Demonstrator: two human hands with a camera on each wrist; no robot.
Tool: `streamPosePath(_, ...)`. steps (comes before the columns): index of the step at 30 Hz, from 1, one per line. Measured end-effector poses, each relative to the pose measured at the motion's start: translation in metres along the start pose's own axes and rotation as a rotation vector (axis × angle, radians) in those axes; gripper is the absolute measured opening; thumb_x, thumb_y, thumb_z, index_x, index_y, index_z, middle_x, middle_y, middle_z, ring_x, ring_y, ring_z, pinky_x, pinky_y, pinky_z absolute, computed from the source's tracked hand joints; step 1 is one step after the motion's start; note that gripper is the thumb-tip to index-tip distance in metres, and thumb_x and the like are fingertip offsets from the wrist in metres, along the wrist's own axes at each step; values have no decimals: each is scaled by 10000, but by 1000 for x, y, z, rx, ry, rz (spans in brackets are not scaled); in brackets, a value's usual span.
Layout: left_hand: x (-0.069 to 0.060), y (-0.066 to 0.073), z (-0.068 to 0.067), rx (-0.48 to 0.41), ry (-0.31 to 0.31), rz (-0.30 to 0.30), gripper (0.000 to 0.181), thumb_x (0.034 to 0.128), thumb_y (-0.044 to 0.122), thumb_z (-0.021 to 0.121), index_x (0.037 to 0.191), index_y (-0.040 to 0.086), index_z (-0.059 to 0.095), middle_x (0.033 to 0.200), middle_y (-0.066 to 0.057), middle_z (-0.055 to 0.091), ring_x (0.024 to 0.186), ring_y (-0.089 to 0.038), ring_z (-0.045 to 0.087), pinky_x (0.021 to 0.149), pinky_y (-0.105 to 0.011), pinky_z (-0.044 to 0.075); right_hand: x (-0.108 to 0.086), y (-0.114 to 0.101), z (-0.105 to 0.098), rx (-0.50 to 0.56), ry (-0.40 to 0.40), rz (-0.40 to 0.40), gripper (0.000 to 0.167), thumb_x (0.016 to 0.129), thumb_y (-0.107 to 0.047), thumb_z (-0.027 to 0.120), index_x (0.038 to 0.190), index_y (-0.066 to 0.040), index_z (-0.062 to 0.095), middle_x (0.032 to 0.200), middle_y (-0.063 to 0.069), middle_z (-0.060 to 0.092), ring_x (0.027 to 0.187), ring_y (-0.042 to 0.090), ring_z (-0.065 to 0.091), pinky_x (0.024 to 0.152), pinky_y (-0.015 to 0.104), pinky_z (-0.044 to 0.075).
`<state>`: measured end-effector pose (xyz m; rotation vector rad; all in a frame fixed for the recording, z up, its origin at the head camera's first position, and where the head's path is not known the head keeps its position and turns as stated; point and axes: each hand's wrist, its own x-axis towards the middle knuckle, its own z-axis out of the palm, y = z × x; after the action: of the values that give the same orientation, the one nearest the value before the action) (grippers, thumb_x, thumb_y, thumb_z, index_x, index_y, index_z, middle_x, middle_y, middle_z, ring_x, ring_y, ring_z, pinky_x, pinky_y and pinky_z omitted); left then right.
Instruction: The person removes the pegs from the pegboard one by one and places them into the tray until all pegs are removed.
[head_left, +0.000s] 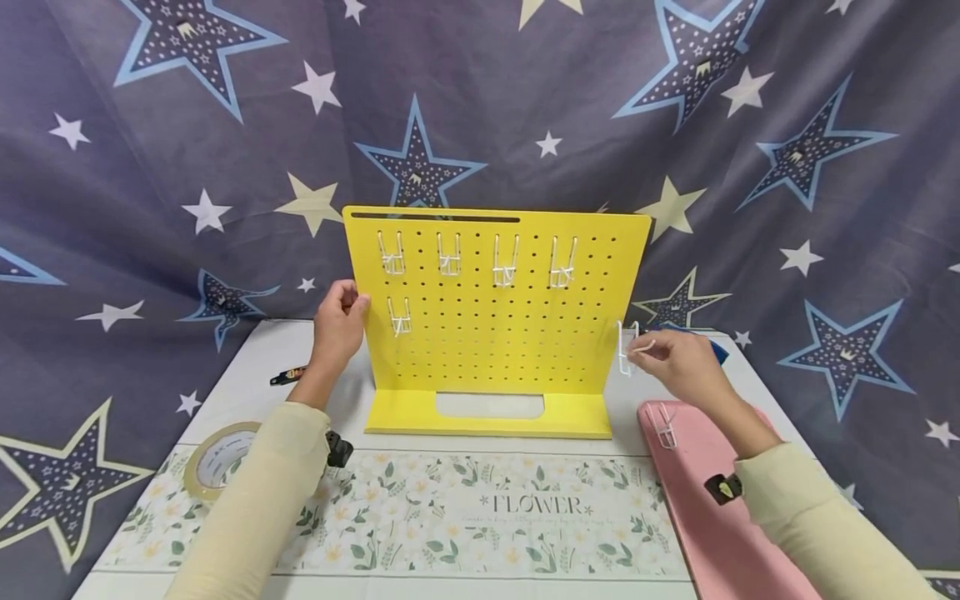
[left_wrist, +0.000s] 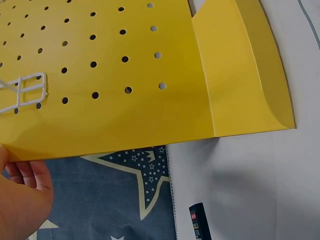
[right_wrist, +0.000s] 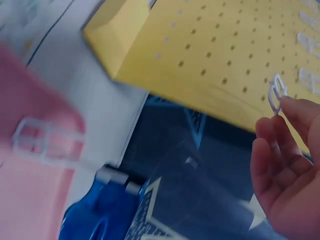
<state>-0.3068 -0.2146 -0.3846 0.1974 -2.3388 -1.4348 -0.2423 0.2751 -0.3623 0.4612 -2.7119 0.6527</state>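
A yellow pegboard (head_left: 495,333) stands upright on its folded base. Several white wire hooks (head_left: 448,254) hang along its top row, and one more hook (head_left: 401,317) is below them at the left. My left hand (head_left: 337,325) grips the board's left edge, thumb at the front and fingers behind it. Beyond the right edge, my right hand (head_left: 686,367) pinches another white wire hook (head_left: 621,354) between thumb and fingers. The right wrist view shows this held hook (right_wrist: 276,92) near the board's face; whether it touches is unclear.
On the right lies a pink tray (head_left: 720,500) with a white wire hook (head_left: 662,425) on it. A blue object (right_wrist: 102,210) is behind my right hand. At the left are a tape roll (head_left: 198,467) and a small dark object (head_left: 287,376). A star-patterned curtain (head_left: 495,75) hangs behind.
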Motion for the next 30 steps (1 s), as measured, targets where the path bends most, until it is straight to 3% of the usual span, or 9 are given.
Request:
streamPosePath(10,0,-2,-1,-8,0,-7,193,1069,215,526,1225,101,537,1017,-60,520,929,-216,508,787,-279,442,-19,50,-19,-69,-56,37,81,928,-169,732,979,-148,791,843,25,765,644,49,569,595,270,454)
streamPosePath(15,0,-1,0,-9,-7,3,188,1066,208,528,1217,96,538,1009,-68,523,920,-223,511,782,-283,444,-31,75,-23,-100,-78,35,87,938,-172,706,954,-156,790,812,-5,761,640,1,585,630,295,468)
streamPosePath(23,0,-1,0,-5,-15,1,202,1072,220,511,1231,99,537,1022,-72,527,924,-220,514,775,-283,452,-48,104,-13,-98,-173,84,86,940,-207,704,927,-171,781,841,-1,772,797,192,707,749,419,520)
streamPosePath(30,0,-2,0,-5,-19,7,208,1075,223,506,1238,96,532,1026,-73,528,925,-218,512,781,-283,450,-61,120,5,-102,-253,108,55,902,-210,740,882,-169,771,789,-27,743,724,103,610,673,345,484)
